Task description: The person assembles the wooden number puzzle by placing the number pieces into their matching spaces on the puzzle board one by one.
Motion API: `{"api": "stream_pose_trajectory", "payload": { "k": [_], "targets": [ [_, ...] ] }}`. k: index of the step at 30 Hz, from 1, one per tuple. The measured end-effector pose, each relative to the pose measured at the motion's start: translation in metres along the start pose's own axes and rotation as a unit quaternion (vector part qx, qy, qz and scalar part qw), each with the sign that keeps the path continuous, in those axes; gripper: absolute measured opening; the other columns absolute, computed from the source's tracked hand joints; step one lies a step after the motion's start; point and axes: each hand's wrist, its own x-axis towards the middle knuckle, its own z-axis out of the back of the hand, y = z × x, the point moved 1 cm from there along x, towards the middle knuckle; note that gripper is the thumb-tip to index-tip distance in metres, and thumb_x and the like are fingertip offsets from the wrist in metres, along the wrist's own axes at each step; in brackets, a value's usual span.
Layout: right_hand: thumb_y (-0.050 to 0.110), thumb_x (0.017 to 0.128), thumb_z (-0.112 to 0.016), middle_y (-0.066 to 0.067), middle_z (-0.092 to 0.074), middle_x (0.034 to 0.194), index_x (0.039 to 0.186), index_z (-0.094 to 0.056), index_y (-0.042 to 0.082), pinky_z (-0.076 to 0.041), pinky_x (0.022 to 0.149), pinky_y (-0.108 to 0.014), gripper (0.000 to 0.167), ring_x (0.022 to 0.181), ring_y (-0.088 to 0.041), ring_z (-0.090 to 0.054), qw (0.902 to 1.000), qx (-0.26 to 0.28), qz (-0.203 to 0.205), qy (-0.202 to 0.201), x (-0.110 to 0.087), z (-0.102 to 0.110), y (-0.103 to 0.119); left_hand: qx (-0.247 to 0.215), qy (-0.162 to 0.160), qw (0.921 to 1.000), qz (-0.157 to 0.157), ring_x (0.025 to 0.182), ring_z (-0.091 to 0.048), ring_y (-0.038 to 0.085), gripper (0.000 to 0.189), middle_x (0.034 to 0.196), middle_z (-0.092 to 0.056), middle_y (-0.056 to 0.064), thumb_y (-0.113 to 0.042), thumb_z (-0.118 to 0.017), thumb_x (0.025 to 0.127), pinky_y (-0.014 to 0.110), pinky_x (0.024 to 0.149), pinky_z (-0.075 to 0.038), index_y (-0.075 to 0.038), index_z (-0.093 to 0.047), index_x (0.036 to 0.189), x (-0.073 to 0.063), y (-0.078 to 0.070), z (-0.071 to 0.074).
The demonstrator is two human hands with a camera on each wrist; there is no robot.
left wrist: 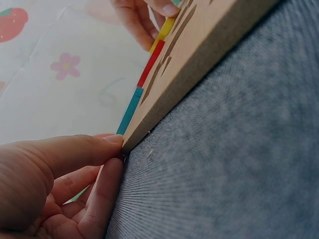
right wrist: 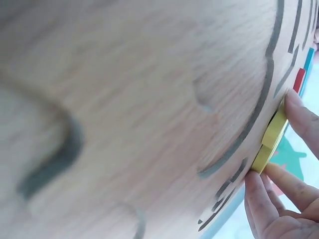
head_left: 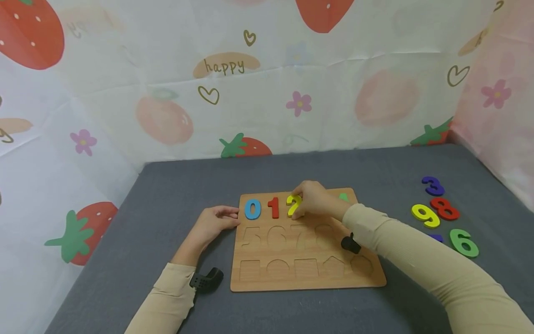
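A wooden number puzzle board (head_left: 271, 250) lies on the grey cloth, with carved recesses in rows. In its top row sit a blue number 0 (head_left: 252, 209) and a red number 1 (head_left: 273, 208). My right hand (head_left: 314, 199) pinches a yellow number 2 (right wrist: 271, 134) beside the red 1, the thumb on one side and fingers on the other. In the head view that hand partly covers the 2. A green piece (head_left: 344, 196) shows further right, mostly hidden. My left hand (head_left: 212, 225) rests its thumb and fingertips against the board's left edge near the blue 0.
Right of the board lie a dark purple 3 (head_left: 434, 186), a red 8 (head_left: 444, 208), a yellow 9 (head_left: 425, 216) and a green 6 (head_left: 464, 243). A purple piece (head_left: 436, 237) is partly behind my right sleeve. A printed fabric backdrop (head_left: 258, 111) hangs behind the table.
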Motion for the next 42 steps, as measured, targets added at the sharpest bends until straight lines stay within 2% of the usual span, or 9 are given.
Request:
{"api": "stream_pose_trajectory", "payload": {
  "k": [10, 17, 31, 37, 42],
  "targets": [
    [0.021, 0.077, -0.087, -0.019, -0.065, 0.13, 0.131, -0.062, -0.003, -0.053, 0.094, -0.04, 0.064, 0.118, -0.034, -0.061, 0.9999, 0.01, -0.004, 0.002, 0.0, 0.003, -0.001, 0.003, 0.001, 1.0, 0.0, 0.101, -0.065, 0.016, 0.041, 0.115, -0.07, 0.011, -0.015, -0.074, 0.089, 0.033, 0.09, -0.049, -0.005, -0.066, 0.128, 0.0, -0.001, 0.0],
    [0.022, 0.077, -0.087, -0.018, -0.066, 0.128, 0.131, -0.063, -0.001, -0.053, 0.094, -0.04, 0.063, 0.117, -0.032, -0.061, 0.9998, 0.013, -0.014, 0.0, 0.0, 0.004, -0.001, -0.004, 0.003, 1.0, -0.004, 0.099, -0.066, 0.014, 0.041, 0.115, -0.071, 0.013, -0.014, -0.074, 0.089, 0.031, 0.09, -0.049, -0.004, -0.065, 0.128, 0.0, -0.003, 0.001],
    [0.019, 0.076, -0.087, -0.017, -0.069, 0.12, 0.127, -0.066, -0.002, -0.054, 0.087, -0.036, 0.059, 0.105, -0.027, -0.064, 0.9998, 0.018, -0.009, 0.004, 0.0, 0.003, 0.003, -0.005, 0.009, 0.9999, -0.006, 0.101, -0.067, 0.018, 0.04, 0.118, -0.069, 0.018, -0.011, -0.072, 0.09, 0.036, 0.092, -0.051, 0.0, -0.064, 0.128, -0.001, -0.004, 0.003],
    [0.018, 0.076, -0.087, -0.017, -0.066, 0.127, 0.131, -0.063, 0.0, -0.052, 0.096, -0.041, 0.062, 0.115, -0.031, -0.061, 0.9981, 0.06, -0.012, -0.009, -0.005, 0.003, -0.006, -0.007, 0.011, 0.9999, -0.01, 0.101, -0.068, 0.018, 0.04, 0.118, -0.069, 0.018, -0.011, -0.072, 0.09, 0.035, 0.091, -0.051, 0.0, -0.064, 0.128, -0.001, -0.002, 0.002],
    [0.017, 0.081, -0.083, -0.017, -0.06, 0.138, 0.138, -0.058, 0.003, -0.051, 0.1, -0.045, 0.064, 0.126, -0.034, -0.058, 0.9922, 0.12, -0.027, -0.021, -0.024, 0.01, -0.016, -0.008, 0.012, 0.9999, -0.007, 0.1, -0.066, 0.017, 0.041, 0.117, -0.069, 0.017, -0.012, -0.073, 0.09, 0.035, 0.09, -0.051, -0.001, -0.064, 0.128, -0.002, -0.002, 0.001]
  ]
}}
